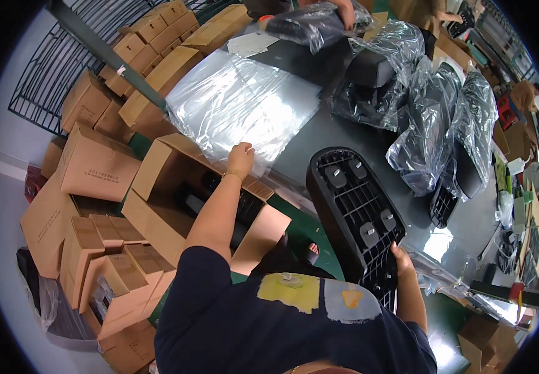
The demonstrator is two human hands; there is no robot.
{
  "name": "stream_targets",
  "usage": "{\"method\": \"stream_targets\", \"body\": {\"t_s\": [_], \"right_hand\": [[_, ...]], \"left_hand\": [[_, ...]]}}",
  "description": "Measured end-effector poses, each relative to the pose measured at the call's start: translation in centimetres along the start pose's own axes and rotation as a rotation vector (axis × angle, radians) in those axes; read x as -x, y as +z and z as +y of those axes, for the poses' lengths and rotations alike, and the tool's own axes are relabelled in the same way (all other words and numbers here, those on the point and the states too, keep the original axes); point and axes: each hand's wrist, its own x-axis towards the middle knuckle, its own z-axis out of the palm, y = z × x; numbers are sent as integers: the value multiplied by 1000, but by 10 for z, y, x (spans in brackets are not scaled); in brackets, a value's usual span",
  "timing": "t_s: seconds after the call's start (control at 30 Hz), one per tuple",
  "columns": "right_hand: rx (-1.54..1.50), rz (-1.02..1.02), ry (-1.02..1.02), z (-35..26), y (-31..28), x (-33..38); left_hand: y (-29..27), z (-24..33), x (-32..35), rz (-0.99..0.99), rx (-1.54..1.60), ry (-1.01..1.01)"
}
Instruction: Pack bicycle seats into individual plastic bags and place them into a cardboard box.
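Observation:
My left hand (241,159) is closed at the near edge of a stack of clear plastic bags (238,100) lying flat on the table, its fingers pinching the film. My right hand (402,259) grips the side of a long black plastic part (363,209) with rounded ends. Its ribbed grid underside, with several small pad-like pieces fixed to it, faces me. The part is tilted beside the table's near edge. An open cardboard box (151,209) stands below my left forearm, with black parts (191,199) inside it.
Several black parts wrapped in clear film (431,112) lie on the right of the dark table (303,146). Across it, another person's hand (346,12) touches a wrapped part (310,25). Cardboard boxes (98,168) are stacked at the left, by a metal post (107,56).

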Motion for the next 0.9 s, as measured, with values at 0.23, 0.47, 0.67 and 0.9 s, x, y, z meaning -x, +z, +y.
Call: {"method": "stream_targets", "body": {"t_s": [0.23, 0.47, 0.67, 0.9], "right_hand": [[149, 126, 49, -8, -21, -20], [127, 107, 31, -43, 39, -81], [374, 78, 39, -82, 87, -138], [924, 6, 9, -122, 135, -205]], "left_hand": [[7, 15, -53, -173, -264, -144], [3, -43, -96, -278, 379, -117], [-55, -15, -104, -360, 952, -459], [-130, -83, -154, -207, 1869, -129]]}}
